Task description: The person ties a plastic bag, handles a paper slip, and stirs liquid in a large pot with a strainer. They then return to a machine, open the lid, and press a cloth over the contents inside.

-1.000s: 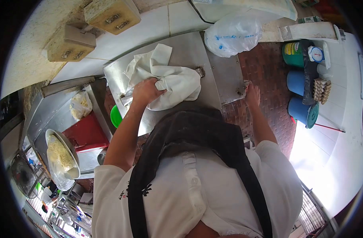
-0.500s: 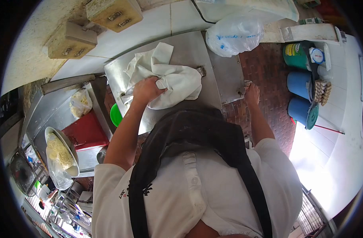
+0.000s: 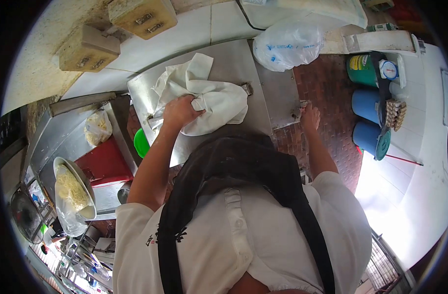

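Note:
A crumpled white cloth point(image 3: 219, 105) lies on a stainless-steel top point(image 3: 234, 59) in front of me. My left hand point(image 3: 181, 111) is closed on the cloth's near left part, its fingers pressed into the folds. To the right, my right hand point(image 3: 310, 117) is at the outer corner of a lower metal panel point(image 3: 278, 88). Its fingers are curled at that corner, and what they grip is too small to make out. A small metal fitting point(image 3: 247, 89) protrudes beside the cloth's right end.
A bowl of noodles point(image 3: 72, 188) and a red board point(image 3: 106, 161) sit at left, near a bagged heap of noodles point(image 3: 97, 128). A green tub point(image 3: 141, 143) is below the steel top. Blue bins point(image 3: 366, 105) line the right wall; a clear plastic bag point(image 3: 288, 46) stands behind.
The camera view has shifted very slightly. Both hands and the cloth stay in almost the same places.

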Available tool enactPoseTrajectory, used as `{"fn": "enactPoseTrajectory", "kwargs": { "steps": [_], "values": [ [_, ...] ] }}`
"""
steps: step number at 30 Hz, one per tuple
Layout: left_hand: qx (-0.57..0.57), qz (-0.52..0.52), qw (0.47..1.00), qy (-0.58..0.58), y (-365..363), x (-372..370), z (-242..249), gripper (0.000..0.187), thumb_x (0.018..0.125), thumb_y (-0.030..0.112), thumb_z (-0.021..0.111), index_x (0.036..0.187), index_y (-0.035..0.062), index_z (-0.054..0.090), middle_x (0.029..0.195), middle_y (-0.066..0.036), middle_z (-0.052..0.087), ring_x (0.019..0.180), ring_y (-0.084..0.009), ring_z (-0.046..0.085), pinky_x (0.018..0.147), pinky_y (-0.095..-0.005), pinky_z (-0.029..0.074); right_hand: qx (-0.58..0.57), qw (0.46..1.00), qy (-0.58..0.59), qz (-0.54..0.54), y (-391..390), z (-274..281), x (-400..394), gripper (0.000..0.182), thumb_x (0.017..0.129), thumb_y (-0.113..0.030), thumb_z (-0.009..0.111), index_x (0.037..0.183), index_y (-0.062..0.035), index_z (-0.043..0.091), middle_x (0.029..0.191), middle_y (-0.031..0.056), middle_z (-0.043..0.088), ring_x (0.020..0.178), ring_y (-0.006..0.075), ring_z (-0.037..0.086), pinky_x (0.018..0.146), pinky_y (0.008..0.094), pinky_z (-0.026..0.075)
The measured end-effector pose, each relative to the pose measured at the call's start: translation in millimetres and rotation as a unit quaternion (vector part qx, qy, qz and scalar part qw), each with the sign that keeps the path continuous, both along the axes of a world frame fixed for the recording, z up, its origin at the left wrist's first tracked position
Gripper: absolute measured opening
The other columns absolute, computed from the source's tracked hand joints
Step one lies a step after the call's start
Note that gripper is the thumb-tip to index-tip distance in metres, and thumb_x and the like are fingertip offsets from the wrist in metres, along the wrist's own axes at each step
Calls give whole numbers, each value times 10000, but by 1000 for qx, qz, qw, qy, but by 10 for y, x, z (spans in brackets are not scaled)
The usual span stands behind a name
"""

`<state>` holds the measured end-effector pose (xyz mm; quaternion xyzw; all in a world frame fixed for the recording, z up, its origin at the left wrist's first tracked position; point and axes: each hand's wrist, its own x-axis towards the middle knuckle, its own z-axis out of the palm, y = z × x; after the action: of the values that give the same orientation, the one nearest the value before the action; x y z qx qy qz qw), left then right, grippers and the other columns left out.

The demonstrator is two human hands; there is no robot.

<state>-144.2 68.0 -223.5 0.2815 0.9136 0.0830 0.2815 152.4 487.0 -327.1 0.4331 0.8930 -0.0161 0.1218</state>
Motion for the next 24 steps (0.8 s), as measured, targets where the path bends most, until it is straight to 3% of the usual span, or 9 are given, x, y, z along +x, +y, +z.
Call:
{"fn": "enactPoseTrajectory", "kwargs": {
  "steps": [19,24],
  "values": [
    [9,25,1000,-17,33,8,40,609,726,541,807,1137,100,721,1084,-149,734,1068,-345,680,924,-459,532,9,999,34,29,105,-202,49,328,970,-260,615,1210,-43,555,1162,221,593,1131,421,562,968,499,464],
    [-5,9,1000,-10,11,-3,-20,583,746,535,793,1152,124,720,1108,-130,730,1062,-332,685,923,-463,543,14,999,7,-31,-4,-139,-73,351,990,-294,573,1199,-12,552,1175,231,597,1135,430,567,972,511,463]
  ]
}}
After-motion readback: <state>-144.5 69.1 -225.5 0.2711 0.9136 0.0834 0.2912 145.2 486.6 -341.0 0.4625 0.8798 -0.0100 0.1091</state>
